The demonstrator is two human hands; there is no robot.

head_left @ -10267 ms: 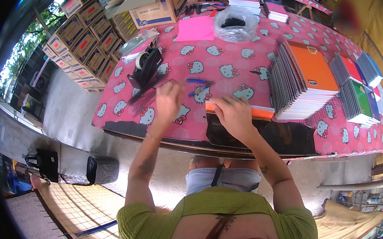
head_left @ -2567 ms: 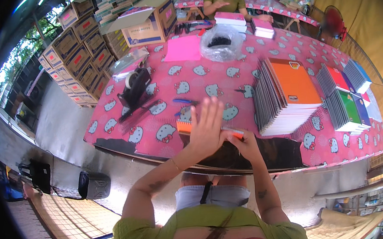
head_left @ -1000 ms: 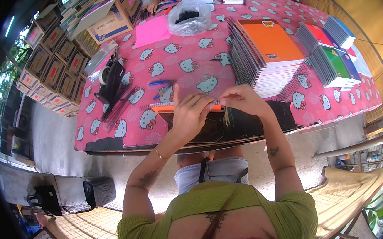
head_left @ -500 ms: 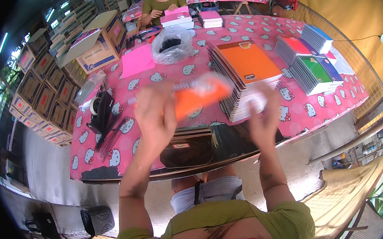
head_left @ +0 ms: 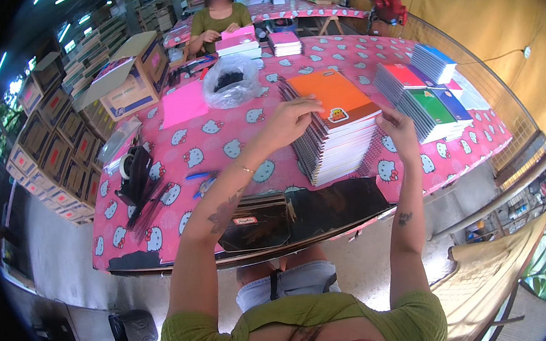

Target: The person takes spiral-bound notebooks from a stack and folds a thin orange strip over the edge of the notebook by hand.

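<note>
In front of me stands a tall stack of spiral notebooks, with an orange spiral notebook lying on top. My left hand holds that top notebook at its near left corner, fingers bent over the cover and spiral edge. At the stack's right side is my right hand, fingers apart, the tips against the near right corner by the page edges. Its palm is free of any object.
Shorter notebook piles stand to the right. A clear plastic bag, pink sheet, tape dispenser and blue-handled tool lie leftward. An open carton sits at the far left. Across the table a person handles pink-covered pads.
The orange notebook my left hand held in the air now lies on the stack. Both hands have moved to the stack's corners. The whole view has shifted slightly.
</note>
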